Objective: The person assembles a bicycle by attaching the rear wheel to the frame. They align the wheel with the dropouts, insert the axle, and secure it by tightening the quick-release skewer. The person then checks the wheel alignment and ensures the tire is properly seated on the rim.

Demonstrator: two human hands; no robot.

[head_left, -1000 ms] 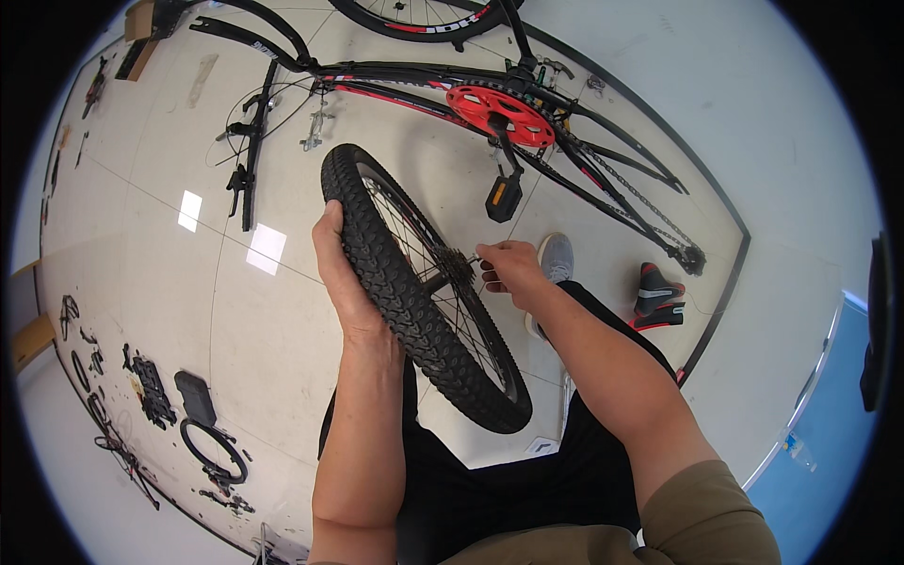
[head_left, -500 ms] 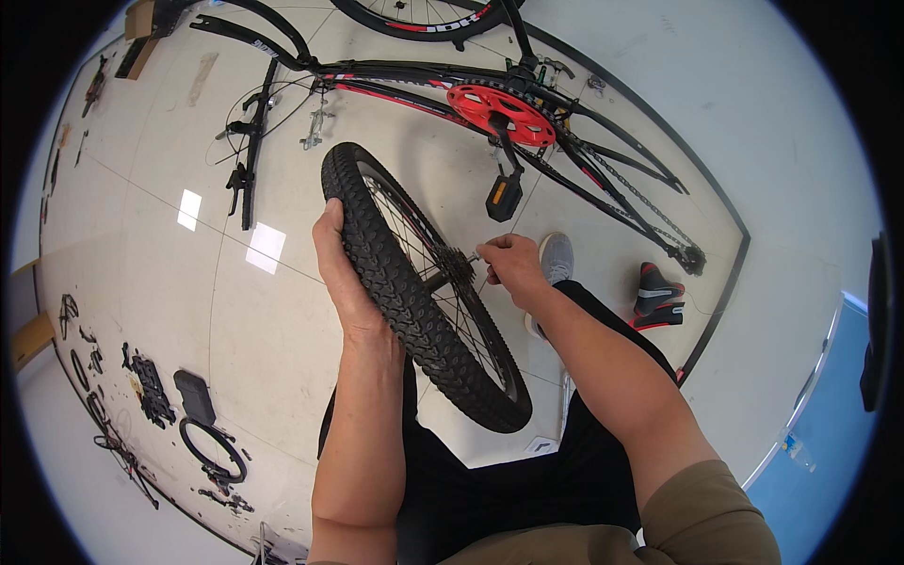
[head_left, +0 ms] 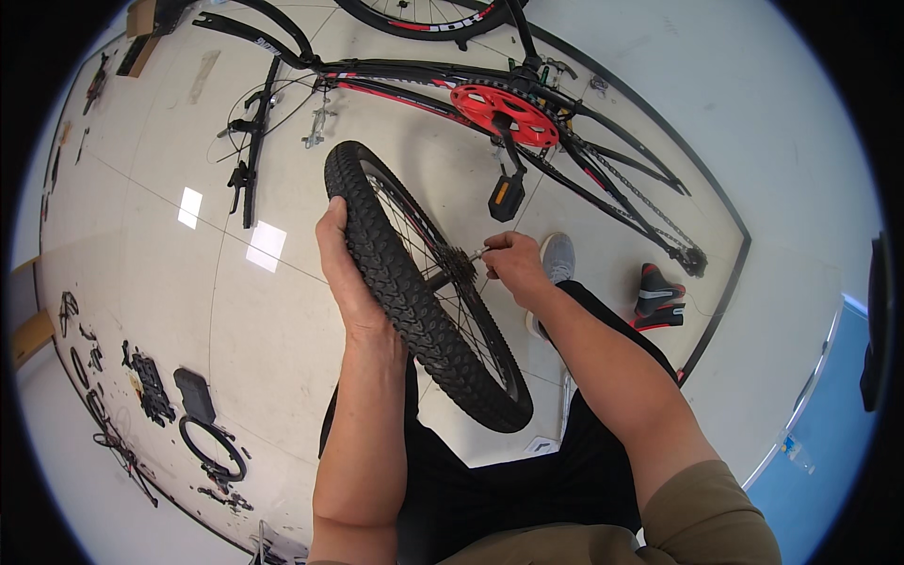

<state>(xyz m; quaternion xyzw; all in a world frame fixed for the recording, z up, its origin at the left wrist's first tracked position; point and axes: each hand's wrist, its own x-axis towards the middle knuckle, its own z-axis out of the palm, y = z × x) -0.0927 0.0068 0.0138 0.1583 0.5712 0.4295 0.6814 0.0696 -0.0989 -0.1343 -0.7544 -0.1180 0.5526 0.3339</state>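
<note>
A bicycle wheel (head_left: 386, 268) with a knobbly black tyre stands tilted in front of me. My left hand (head_left: 341, 254) is closed round the left side of its tyre. On the wheel's right face, the cassette (head_left: 461, 267) of dark sprockets surrounds the hub. A thin silver rod (head_left: 478, 253) sticks out from the hub there, and the fingers of my right hand (head_left: 513, 262) pinch its outer end. How far the rod reaches inside the hub is hidden.
Beyond the wheel lies a black and red bicycle frame (head_left: 405, 72) with a red chainring (head_left: 504, 115) and pedal (head_left: 507, 196). Handlebars (head_left: 252, 155) lie to its left. Another wheel (head_left: 428, 28) is at the back. Small parts, including a black ring (head_left: 212, 450), cover the left floor.
My right hand has shifted very slightly, and more of the silver rod shows between its fingers and the cassette. The left hand keeps its hold on the tyre.
</note>
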